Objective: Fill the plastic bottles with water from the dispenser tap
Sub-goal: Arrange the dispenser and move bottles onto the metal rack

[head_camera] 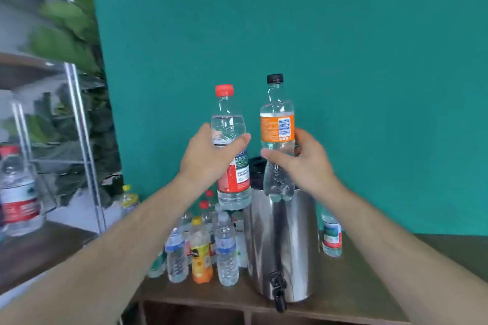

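My left hand (208, 158) grips a clear bottle with a red cap and red label (232, 179), held upright in the air and full of water. My right hand (301, 158) grips a clear bottle with a black cap and orange label (277, 126), also upright and capped, with water in it. Both bottles are raised above the steel water dispenser (282, 240), which stands on the brown table (369, 293). The dispenser's black tap (278, 290) juts out low at its front, over the table edge.
Several capped bottles (211, 248) cluster left of the dispenser, one yellow and orange. Another bottle (332, 235) stands to its right. A metal rack (81, 145) at the left holds a red-labelled bottle (18, 195). A teal wall (369, 60) is behind.
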A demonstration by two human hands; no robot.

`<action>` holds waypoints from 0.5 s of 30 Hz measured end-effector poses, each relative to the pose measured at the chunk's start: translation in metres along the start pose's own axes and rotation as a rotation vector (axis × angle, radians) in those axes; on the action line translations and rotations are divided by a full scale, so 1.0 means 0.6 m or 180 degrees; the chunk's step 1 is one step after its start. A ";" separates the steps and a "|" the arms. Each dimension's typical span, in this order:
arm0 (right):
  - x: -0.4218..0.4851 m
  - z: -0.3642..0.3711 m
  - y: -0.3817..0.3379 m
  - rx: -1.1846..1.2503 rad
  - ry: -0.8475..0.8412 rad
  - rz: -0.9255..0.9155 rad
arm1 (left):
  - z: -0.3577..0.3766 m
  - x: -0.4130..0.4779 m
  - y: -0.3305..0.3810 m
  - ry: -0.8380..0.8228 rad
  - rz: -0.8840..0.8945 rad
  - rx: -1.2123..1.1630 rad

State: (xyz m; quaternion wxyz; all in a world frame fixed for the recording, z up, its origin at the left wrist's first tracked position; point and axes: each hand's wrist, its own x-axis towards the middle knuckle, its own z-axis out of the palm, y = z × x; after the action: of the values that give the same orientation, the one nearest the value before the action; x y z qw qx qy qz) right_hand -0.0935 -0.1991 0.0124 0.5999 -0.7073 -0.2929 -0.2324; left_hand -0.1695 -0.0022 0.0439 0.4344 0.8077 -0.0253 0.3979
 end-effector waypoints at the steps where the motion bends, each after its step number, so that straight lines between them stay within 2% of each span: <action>1: 0.000 0.038 -0.022 0.0123 -0.0133 -0.0051 | -0.042 -0.003 -0.008 0.0093 -0.0047 0.0074; 9: -0.030 0.375 -0.150 0.0981 -0.1268 -0.0177 | -0.357 -0.056 -0.104 0.0915 -0.0547 0.1026; 15: -0.071 0.598 -0.206 0.1377 -0.1849 -0.0237 | -0.519 -0.121 -0.176 0.1748 -0.1005 0.1620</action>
State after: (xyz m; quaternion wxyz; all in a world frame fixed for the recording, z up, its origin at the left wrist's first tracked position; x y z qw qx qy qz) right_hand -0.2178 0.1619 0.0097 0.6186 -0.5894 -0.5190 0.0238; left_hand -0.3713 0.2659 0.0192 0.2670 0.7470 0.3153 0.5208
